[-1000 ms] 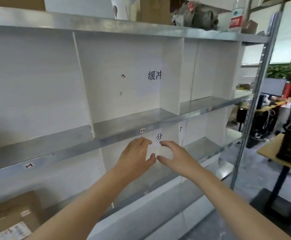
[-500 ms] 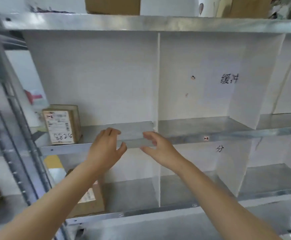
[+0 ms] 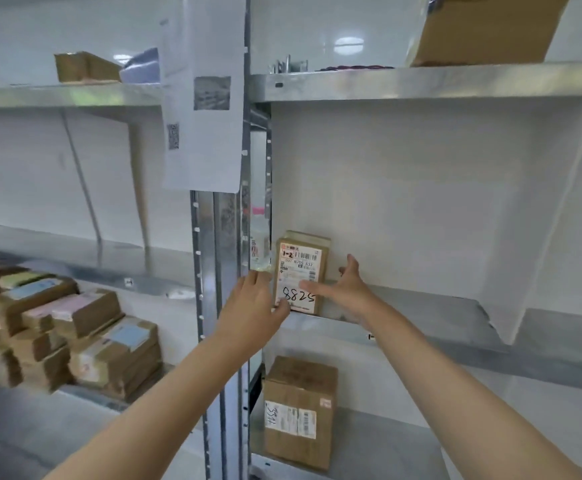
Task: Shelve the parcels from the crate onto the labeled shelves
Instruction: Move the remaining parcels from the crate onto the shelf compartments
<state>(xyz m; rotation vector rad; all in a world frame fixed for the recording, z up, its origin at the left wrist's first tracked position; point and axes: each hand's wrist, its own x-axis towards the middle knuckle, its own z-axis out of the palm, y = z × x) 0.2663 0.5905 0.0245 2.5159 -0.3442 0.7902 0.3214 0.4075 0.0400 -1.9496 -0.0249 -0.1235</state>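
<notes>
Two bare forearms reaching up from the bottom edge toward the rack. Left hand (image 3: 253, 304) spread open, thumb tip touching the lower left corner of a parcel (image 3: 300, 271); not closed on it. Right hand (image 3: 346, 291) open too, fingers splayed, index across the parcel's label near its right edge, thumb raised beside the box; contact only, no grip to be seen. Parcel upright at the left end of the middle shelf (image 3: 421, 327), against the post (image 3: 223, 306), label marked "1-2" with "8825" handwritten below. Underneath, on the lower shelf (image 3: 386, 441), a second box (image 3: 300, 410) standing with its label forward. Left of the post, a heap of boxes (image 3: 67, 334) on the neighbouring rack. Higher up, a sheet (image 3: 206, 98) taped to the post. On the top shelf (image 3: 421, 81), a large box (image 3: 487, 27) at right, partly cut off.
</notes>
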